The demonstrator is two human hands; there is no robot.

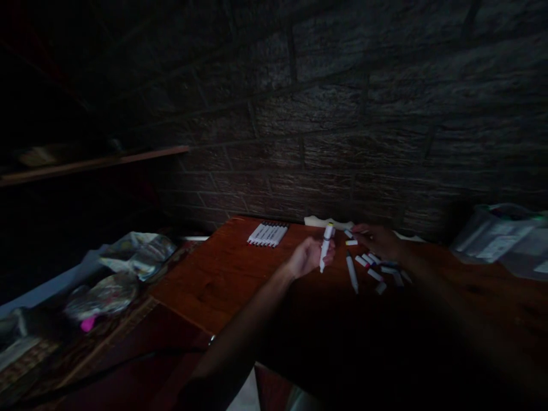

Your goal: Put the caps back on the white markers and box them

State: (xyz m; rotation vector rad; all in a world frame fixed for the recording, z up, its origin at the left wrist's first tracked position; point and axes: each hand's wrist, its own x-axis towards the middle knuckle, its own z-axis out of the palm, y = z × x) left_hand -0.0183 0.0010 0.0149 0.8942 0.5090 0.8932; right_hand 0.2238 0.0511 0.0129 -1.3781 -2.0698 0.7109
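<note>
White marker [326, 246] stands nearly upright in the left hand [306, 257], whose fingers are closed around its lower half. A yellowish tip or cap shows at its top. It is held just above the wooden table [222, 274], toward the middle of the far edge. To its right, the right hand [379, 240] lies low over a scatter of loose markers [373, 267], touching or nearly touching those nearest the far edge. In the dim light I cannot tell whether its fingers pinch one or lie slack. One long marker [351, 273] lies apart from the scatter, just beside the left hand. Near the far left corner, a neat row of markers [268, 234] lies side by side, touching. A pale flat thing [317, 221] sits along the far edge behind the hands. A clear plastic tub [496, 234] stands toward the right end, and crumpled foil bags [137, 251] lie beyond the left edge. The likeliest trouble, to my eye, is rolling: the loose markers are round and lie at all angles, so a sweep of the right wrist could send some toward the near edge. The gloom could also make a cap colour easy to misread. The upright marker is held low, so a bump at its top might tip it out of the grip.
</note>
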